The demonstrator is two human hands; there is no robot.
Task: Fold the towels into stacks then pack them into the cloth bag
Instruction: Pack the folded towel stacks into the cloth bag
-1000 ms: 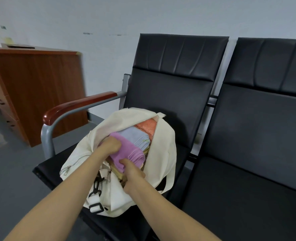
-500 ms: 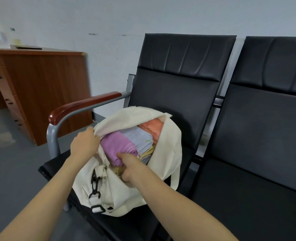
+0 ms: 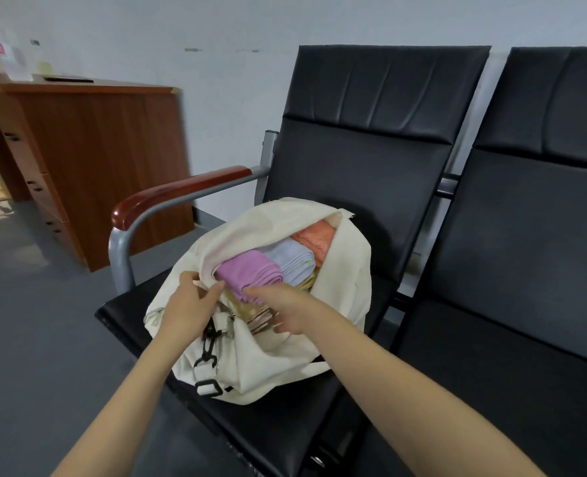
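Black padded seating [image 3: 268, 435] carried the work, with the cloth bag [image 3: 285, 366] lying on it, mouth unzipped and turned upward.

Inside the bag sat folded towels side by side: a purple towel [image 3: 250, 275] at the near end of the mouth, a pale blue towel [image 3: 294, 261] behind it, and an orange towel [image 3: 314, 241] at the far end. Yellowish towels [image 3: 250, 309] showed beneath them.

The left hand [image 3: 189, 304] pinched the bag's rim at the near left of the mouth and held it back. The right hand [image 3: 285, 304] lay against the near end of the purple towel. Whether it gripped the cloth or only pressed it could not be told, as the fingers were partly hidden.

In my judgement the step was seating the last towel. It would be done well by keeping the rim pulled wide and pushing the towel down flat, so that the fold holds and the zip edges stay free of cloth.

A black strap clip [image 3: 207, 349] hung on the bag's near face. Left of the bag rose a red-brown armrest [image 3: 178, 194]. Beyond that stood a wooden desk [image 3: 103, 160] on a grey floor [image 3: 27, 339]. A second seat [image 3: 509, 339] adjoined to the bag's right, and a pale wall [image 3: 182, 29] ran behind the bag.
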